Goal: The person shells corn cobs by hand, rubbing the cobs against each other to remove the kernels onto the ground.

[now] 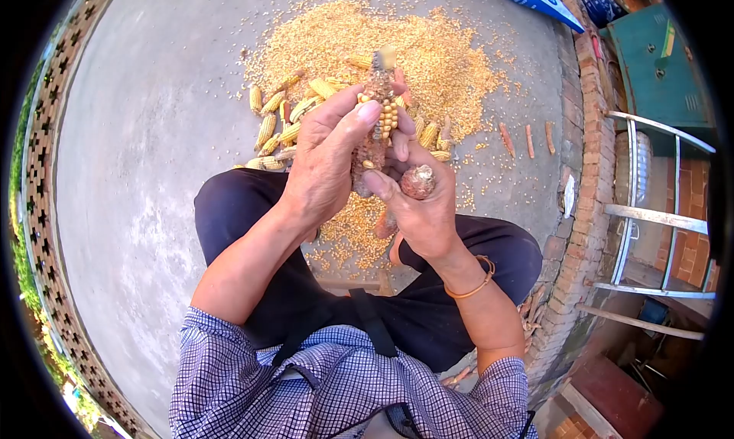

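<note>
My left hand (pixel 325 160) is closed round a partly shelled corn cob (pixel 388 118), which stands nearly upright in front of me. A patch of yellow kernels is left on its right side; the rest of what shows is bare and brownish. My right hand (pixel 424 213) is wrapped round a reddish bare cob (pixel 417 181), whose blunt end sticks out between thumb and fingers. Its fingers also press against the partly shelled cob. Behind the hands lie several unshelled corn ears (pixel 267 129) beside a wide heap of loose kernels (pixel 443 57).
More loose kernels (pixel 352 236) lie between my legs. Several bare cobs (pixel 529 141) rest on the concrete floor (pixel 138 171) at right. A brick edge (pixel 592 156), a metal ladder-like frame (pixel 657 217) and a green cabinet (pixel 650 64) stand further right. A blue bag (pixel 535 0) lies at the top.
</note>
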A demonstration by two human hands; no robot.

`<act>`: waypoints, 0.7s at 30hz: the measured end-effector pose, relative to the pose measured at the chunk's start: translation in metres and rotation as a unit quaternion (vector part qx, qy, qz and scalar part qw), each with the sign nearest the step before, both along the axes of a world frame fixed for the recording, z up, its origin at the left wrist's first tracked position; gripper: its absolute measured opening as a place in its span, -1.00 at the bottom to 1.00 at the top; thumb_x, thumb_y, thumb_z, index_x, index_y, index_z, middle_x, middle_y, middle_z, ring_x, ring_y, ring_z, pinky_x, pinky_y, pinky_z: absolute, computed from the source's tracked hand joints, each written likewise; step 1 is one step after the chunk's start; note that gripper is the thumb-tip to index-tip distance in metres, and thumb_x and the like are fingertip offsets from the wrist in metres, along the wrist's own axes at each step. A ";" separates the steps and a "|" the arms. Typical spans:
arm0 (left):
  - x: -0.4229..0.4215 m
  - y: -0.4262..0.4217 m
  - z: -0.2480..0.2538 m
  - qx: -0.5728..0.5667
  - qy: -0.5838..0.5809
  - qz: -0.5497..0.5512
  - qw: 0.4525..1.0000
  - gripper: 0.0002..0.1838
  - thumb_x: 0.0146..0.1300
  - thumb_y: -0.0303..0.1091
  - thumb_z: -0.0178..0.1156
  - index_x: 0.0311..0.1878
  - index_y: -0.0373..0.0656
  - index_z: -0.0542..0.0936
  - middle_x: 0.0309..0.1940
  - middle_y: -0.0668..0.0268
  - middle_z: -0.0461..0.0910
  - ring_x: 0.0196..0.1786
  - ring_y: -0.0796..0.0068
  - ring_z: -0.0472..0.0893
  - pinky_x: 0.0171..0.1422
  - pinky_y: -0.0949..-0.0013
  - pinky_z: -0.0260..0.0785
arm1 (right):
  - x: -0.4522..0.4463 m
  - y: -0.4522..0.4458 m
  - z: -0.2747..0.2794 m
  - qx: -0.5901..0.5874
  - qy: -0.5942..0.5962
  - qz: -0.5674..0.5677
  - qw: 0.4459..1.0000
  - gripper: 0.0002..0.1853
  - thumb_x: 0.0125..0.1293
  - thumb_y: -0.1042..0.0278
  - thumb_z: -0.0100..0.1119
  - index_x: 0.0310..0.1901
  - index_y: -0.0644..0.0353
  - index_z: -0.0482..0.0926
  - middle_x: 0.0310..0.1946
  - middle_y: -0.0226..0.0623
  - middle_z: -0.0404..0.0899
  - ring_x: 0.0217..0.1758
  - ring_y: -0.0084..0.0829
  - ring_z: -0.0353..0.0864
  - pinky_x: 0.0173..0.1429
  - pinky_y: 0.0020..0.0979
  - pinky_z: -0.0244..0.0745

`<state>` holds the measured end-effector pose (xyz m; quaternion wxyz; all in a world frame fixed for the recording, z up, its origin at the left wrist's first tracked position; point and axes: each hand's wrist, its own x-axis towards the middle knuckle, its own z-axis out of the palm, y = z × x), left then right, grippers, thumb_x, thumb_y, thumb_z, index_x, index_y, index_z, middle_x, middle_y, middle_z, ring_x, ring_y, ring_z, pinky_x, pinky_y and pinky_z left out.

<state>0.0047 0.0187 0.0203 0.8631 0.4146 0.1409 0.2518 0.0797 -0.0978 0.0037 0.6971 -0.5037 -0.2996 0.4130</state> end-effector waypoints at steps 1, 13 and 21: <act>0.000 0.000 -0.002 -0.004 -0.005 0.003 1.000 -0.58 0.49 -0.24 -0.03 0.23 -0.38 0.44 -0.19 0.15 0.60 -0.24 0.47 0.58 -0.07 0.38 0.51 | 0.000 0.000 0.002 -0.011 0.007 -0.003 1.000 -0.79 0.30 0.62 0.27 -0.12 0.33 0.44 -0.07 -0.37 0.51 0.00 -0.63 0.51 0.11 -0.51 0.49; 0.000 0.003 -0.006 0.067 0.023 0.023 0.997 -0.58 0.42 -0.29 -0.10 0.18 -0.39 0.47 -0.20 0.15 0.62 -0.23 0.50 0.60 -0.06 0.39 0.53 | -0.002 0.000 -0.001 -0.032 -0.007 -0.017 0.999 -0.79 0.27 0.61 0.31 -0.13 0.39 0.48 -0.07 -0.37 0.53 0.03 -0.63 0.50 0.17 -0.50 0.46; 0.001 -0.004 -0.001 0.072 0.047 0.036 0.996 -0.51 0.34 -0.30 -0.05 0.25 -0.41 0.41 -0.11 0.11 0.58 -0.15 0.43 0.58 0.04 0.31 0.51 | -0.005 0.000 0.004 -0.025 -0.006 -0.033 0.999 -0.69 0.28 0.66 0.26 0.05 0.43 0.50 0.04 -0.29 0.56 0.11 -0.52 0.58 0.22 -0.47 0.50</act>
